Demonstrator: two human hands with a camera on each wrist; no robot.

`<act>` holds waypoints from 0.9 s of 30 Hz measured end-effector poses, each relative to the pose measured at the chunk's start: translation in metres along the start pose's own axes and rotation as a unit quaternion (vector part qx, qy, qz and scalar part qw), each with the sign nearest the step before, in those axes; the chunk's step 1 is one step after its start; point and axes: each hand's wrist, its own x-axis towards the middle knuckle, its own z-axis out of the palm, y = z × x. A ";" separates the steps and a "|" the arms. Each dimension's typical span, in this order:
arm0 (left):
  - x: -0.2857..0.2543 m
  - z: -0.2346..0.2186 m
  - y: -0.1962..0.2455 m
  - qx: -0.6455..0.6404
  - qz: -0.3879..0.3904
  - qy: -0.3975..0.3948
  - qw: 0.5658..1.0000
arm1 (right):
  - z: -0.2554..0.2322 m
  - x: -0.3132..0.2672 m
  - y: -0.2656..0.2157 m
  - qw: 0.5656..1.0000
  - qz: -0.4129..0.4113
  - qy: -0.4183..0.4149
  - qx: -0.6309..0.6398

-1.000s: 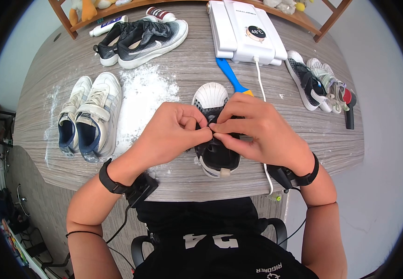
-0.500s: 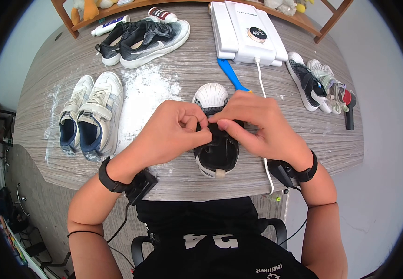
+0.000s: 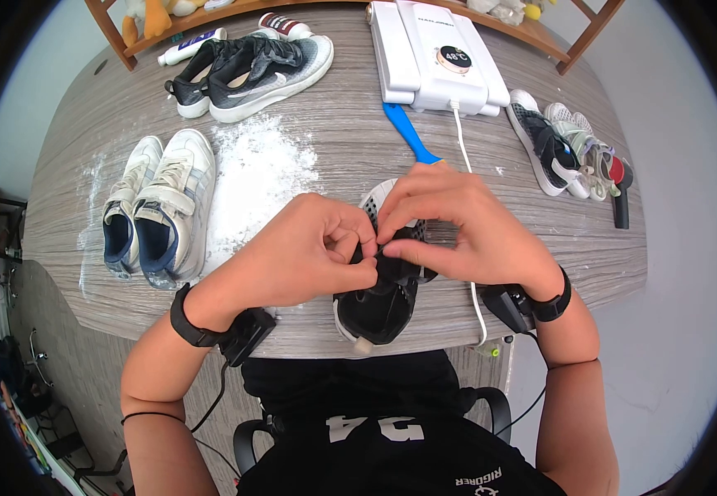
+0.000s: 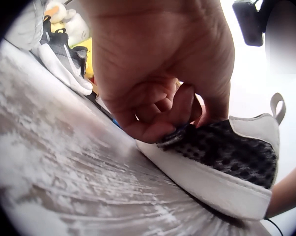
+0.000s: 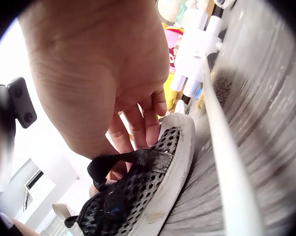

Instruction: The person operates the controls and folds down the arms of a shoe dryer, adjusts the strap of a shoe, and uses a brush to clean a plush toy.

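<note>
At the left of the table (image 3: 590,260), a pair of white sneakers (image 3: 164,207) has its toes pointing away from me. White powder (image 3: 259,182) spreads to their right, and a black-and-grey pair (image 3: 263,78) sits beyond it. My left grip (image 3: 301,252) comes next, fingers curled in and clamped on the dark upper of the black-and-white shoe (image 3: 375,310).

That shoe stands sole down near the table's front edge, between my hands. Its long axis runs away from me, slanting slightly right: pale toe at the far end, open heel and its pull tab (image 3: 363,347) closest to me. My right grip (image 3: 470,231) pinches the black material at mid-shoe, thumb and fingertips nearly meeting my left ones.

Beyond, a blue handle (image 3: 408,132) lies by the white device (image 3: 425,58) reading 48°C, whose white cable (image 3: 463,140) passes under my right hand. Smaller shoes (image 3: 540,145) rest farther right.
</note>
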 end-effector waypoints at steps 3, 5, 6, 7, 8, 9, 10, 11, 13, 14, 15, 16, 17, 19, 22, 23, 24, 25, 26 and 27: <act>-0.002 0.001 0.001 0.007 -0.010 -0.002 1.000 | 0.003 0.000 -0.003 1.000 -0.009 0.000 0.009; -0.002 0.003 0.000 0.012 -0.018 -0.003 1.000 | 0.004 -0.001 -0.002 1.000 -0.008 -0.008 0.012; -0.003 0.003 -0.002 0.015 -0.012 0.000 1.000 | 0.004 -0.002 -0.001 1.000 -0.007 -0.015 0.015; -0.003 0.003 -0.003 0.017 -0.006 0.003 1.000 | 0.004 -0.002 -0.001 1.000 -0.007 -0.015 0.015; -0.004 0.003 -0.002 0.018 -0.006 0.004 1.000 | 0.004 -0.003 -0.002 1.000 -0.004 -0.023 0.011; -0.004 0.003 0.000 0.031 -0.005 0.005 0.999 | 0.004 -0.004 -0.002 1.000 0.000 -0.031 0.006; -0.004 0.004 0.002 0.045 -0.004 0.006 0.999 | 0.004 -0.004 -0.002 0.999 0.001 -0.031 0.007; -0.004 0.004 0.004 0.045 -0.004 0.005 0.999 | 0.003 -0.005 -0.002 0.999 0.000 -0.039 0.005; -0.005 0.004 0.006 0.059 -0.013 0.007 0.998 | 0.002 -0.005 -0.003 0.999 0.000 -0.046 0.002; -0.005 0.004 0.005 0.060 -0.013 0.007 0.998 | 0.002 -0.005 -0.004 0.999 0.006 -0.052 0.001; -0.004 0.004 0.003 0.063 -0.005 0.009 0.998 | 0.001 -0.005 -0.005 0.998 0.012 -0.059 -0.001; -0.004 0.005 0.002 0.065 0.002 0.009 0.998 | 0.001 -0.005 -0.004 0.998 0.013 -0.059 0.000; -0.004 0.005 0.001 0.065 0.002 0.009 0.998 | 0.001 -0.006 -0.005 0.998 0.007 -0.059 -0.003; -0.003 0.006 0.001 0.058 0.001 0.008 0.998 | 0.001 -0.005 -0.005 0.998 0.000 -0.057 -0.007; -0.003 0.005 0.002 0.067 0.001 0.007 0.998 | 0.002 -0.004 -0.005 0.998 0.010 -0.067 -0.001; -0.003 0.006 0.002 0.066 0.001 0.006 0.998 | 0.003 -0.004 -0.005 0.998 0.006 -0.063 -0.007; -0.003 0.005 0.002 0.065 0.003 0.006 0.998 | 0.004 -0.004 -0.004 0.998 0.002 -0.059 -0.014; -0.003 0.005 0.001 0.065 0.004 0.006 0.998 | 0.005 -0.004 -0.004 0.998 0.002 -0.059 -0.015; -0.003 0.005 0.001 0.066 0.005 0.006 0.998 | 0.006 -0.004 -0.003 0.998 0.000 -0.056 -0.014; -0.003 0.005 0.000 0.066 0.006 0.009 0.998 | 0.006 -0.003 -0.003 0.999 -0.002 -0.053 -0.013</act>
